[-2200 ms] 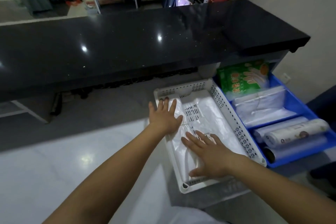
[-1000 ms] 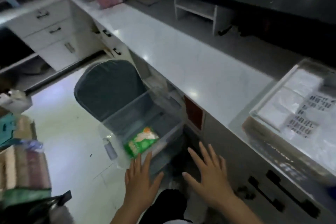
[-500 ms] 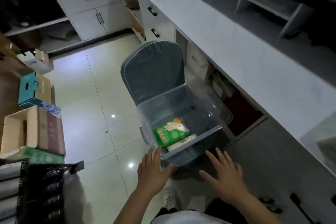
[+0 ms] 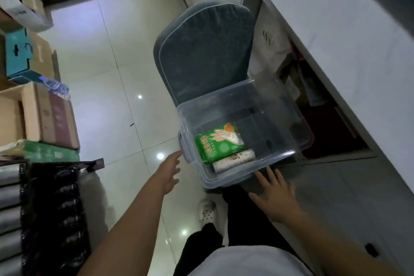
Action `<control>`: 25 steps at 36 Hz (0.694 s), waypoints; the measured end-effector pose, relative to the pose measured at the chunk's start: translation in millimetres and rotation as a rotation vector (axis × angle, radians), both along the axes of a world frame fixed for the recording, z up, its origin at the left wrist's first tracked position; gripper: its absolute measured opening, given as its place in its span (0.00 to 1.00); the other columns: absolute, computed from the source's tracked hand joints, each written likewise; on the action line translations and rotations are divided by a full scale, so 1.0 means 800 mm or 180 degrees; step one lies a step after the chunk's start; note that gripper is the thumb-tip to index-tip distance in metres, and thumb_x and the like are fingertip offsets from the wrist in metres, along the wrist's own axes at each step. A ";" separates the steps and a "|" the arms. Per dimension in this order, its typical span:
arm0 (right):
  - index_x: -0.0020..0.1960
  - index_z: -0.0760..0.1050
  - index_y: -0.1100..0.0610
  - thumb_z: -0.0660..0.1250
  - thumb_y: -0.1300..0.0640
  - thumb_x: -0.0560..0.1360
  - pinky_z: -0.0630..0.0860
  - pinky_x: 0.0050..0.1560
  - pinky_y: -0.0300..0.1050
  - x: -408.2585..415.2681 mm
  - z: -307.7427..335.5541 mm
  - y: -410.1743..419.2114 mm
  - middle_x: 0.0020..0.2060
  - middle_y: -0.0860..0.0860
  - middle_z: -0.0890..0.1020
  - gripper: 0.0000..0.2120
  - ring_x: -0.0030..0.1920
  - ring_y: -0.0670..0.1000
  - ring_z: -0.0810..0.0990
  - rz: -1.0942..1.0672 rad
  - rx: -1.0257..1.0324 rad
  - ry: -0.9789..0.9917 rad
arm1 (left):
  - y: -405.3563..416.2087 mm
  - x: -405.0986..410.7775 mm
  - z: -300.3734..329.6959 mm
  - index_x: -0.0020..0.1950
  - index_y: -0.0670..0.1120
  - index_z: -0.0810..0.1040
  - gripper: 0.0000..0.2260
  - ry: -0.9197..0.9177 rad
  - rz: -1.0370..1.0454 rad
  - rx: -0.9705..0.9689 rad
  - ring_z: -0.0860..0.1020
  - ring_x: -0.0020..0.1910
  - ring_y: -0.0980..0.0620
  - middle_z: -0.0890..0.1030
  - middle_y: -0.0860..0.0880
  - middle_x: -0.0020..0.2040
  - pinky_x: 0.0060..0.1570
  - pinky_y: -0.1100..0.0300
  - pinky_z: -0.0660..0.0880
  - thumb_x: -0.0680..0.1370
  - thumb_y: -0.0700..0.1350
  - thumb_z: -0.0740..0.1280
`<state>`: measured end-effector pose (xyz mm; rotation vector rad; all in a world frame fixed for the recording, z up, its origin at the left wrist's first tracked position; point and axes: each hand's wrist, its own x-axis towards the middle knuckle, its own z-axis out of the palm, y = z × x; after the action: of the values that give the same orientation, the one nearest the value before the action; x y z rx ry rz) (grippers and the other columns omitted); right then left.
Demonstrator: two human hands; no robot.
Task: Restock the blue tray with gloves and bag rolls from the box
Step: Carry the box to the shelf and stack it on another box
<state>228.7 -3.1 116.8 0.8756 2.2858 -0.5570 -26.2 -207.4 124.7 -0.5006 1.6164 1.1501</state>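
A clear plastic box (image 4: 289,114) rests on a grey-green cushioned chair (image 4: 201,49) beside the counter. Inside the box lie a green pack of gloves (image 4: 218,142) and, just in front of it, a white bag roll (image 4: 234,160). My left hand (image 4: 169,173) is open, fingers spread, close to the box's left handle without touching it. My right hand (image 4: 274,195) is open just below the box's near edge. Both hands hold nothing. The blue tray is out of view.
White counter (image 4: 349,36) with drawers runs along the right. Cardboard boxes (image 4: 38,114) and a teal box (image 4: 19,51) stack at the left, above a dark rack of rolls (image 4: 51,213). Glossy tiled floor (image 4: 107,69) lies between. My foot in a white shoe (image 4: 207,210) is below the box.
My view swung from the trays on the counter down to the box on the chair. Both hands have moved closer to the box, the left toward its handle.
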 end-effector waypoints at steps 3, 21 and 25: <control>0.80 0.43 0.40 0.54 0.31 0.75 0.45 0.74 0.66 -0.019 -0.028 0.019 0.81 0.50 0.44 0.38 0.79 0.56 0.40 0.0126 -0.0045 -0.0124 | 0.024 -0.017 -0.009 0.77 0.51 0.63 0.31 -0.0093 0.0204 -0.0036 0.64 0.74 0.43 0.64 0.46 0.77 0.72 0.41 0.60 0.78 0.61 0.65; 0.79 0.40 0.38 0.51 0.29 0.73 0.42 0.73 0.68 -0.053 -0.042 0.087 0.79 0.49 0.35 0.39 0.79 0.55 0.36 0.0747 0.0094 0.0104 | 0.051 -0.048 -0.053 0.69 0.53 0.74 0.23 -0.0601 0.1093 0.0004 0.74 0.61 0.41 0.76 0.41 0.60 0.65 0.40 0.69 0.75 0.56 0.68; 0.79 0.43 0.38 0.57 0.30 0.74 0.43 0.74 0.65 -0.092 -0.031 0.124 0.80 0.50 0.38 0.40 0.79 0.55 0.38 0.0471 0.0249 0.0386 | 0.023 -0.046 -0.040 0.68 0.54 0.75 0.23 -0.0454 0.1324 -0.0124 0.75 0.59 0.41 0.77 0.41 0.59 0.60 0.41 0.73 0.74 0.55 0.69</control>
<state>154.8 96.4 91.9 0.7189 2.4727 -0.4691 -62.9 -189.1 92.4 -0.9556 1.4504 1.3530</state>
